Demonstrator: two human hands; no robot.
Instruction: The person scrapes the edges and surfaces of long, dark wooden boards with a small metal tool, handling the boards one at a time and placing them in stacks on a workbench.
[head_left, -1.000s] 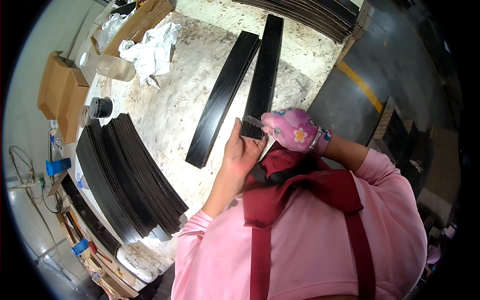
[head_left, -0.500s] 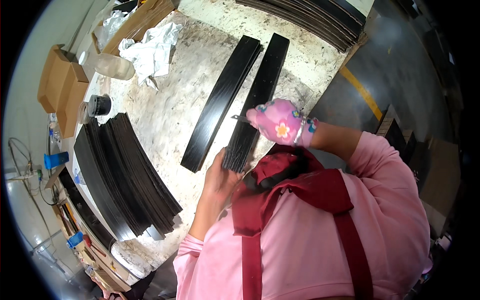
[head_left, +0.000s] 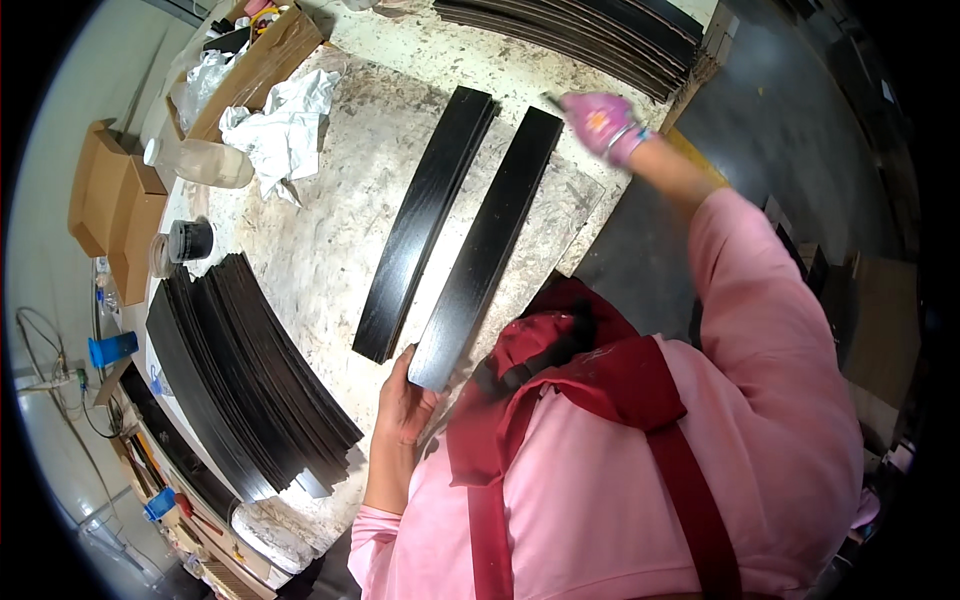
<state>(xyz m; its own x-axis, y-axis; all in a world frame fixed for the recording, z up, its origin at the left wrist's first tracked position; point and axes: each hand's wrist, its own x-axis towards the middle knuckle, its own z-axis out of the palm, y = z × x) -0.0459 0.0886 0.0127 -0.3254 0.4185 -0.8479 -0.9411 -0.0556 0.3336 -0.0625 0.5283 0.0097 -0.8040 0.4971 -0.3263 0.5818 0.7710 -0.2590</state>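
Observation:
My bare left hand grips the near end of a black wooden plank, which lies slantwise on the worktable. To its left, roughly parallel, lies a small stack of black planks. My right hand, in a pink flowered glove, is raised just beyond the plank's far end. It is closed on a small thin-bladed tool, blurred by motion, whose exact kind I cannot make out.
A large stack of dark planks stands at left; another stack lies at the far edge. A white cloth, a plastic bottle, a black jar and cardboard boxes sit along the left side.
My right hand has swept with the tool away from me, from the plank's middle to beyond its far end. The plank's near end and my left hand have shifted left and nearer.

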